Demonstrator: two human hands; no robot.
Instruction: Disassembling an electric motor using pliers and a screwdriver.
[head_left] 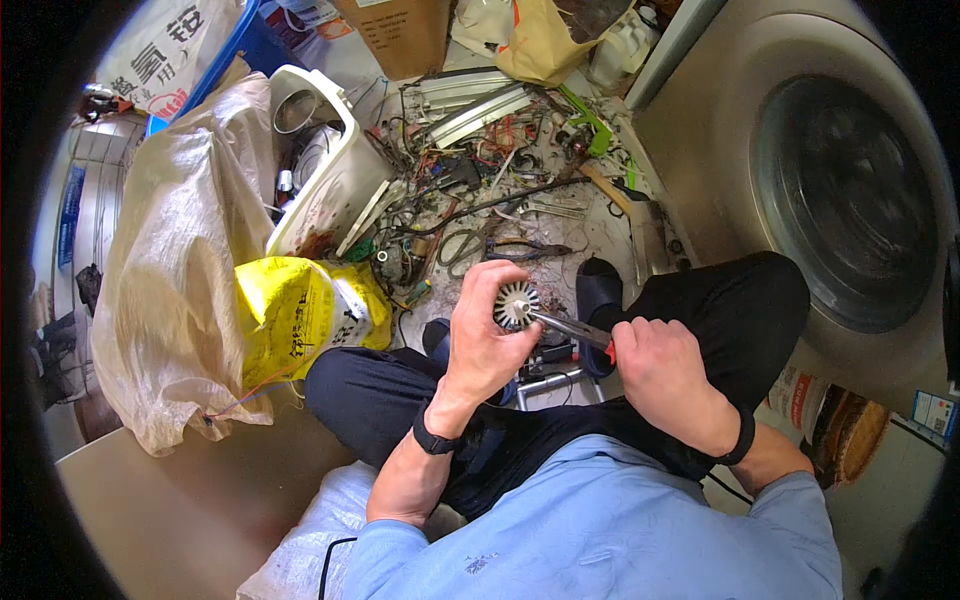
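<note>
In my left hand, fingers curled round it, is a motor rotor, its round face ringed with dark slots and a pale shaft at its centre. My right hand is closed on the handles of a pair of long-nosed pliers, with a bit of red grip showing. The tips of the pliers reach the middle of the rotor's face; whether they grip the shaft or only touch it I cannot tell. Both hands are above my lap, between my bent knees.
Cut wires and scrap litter the floor ahead, with another pair of pliers, scissors and a hatchet. To the left stand a white bin, a yellow bag and a woven sack. A front-loading washing machine stands right.
</note>
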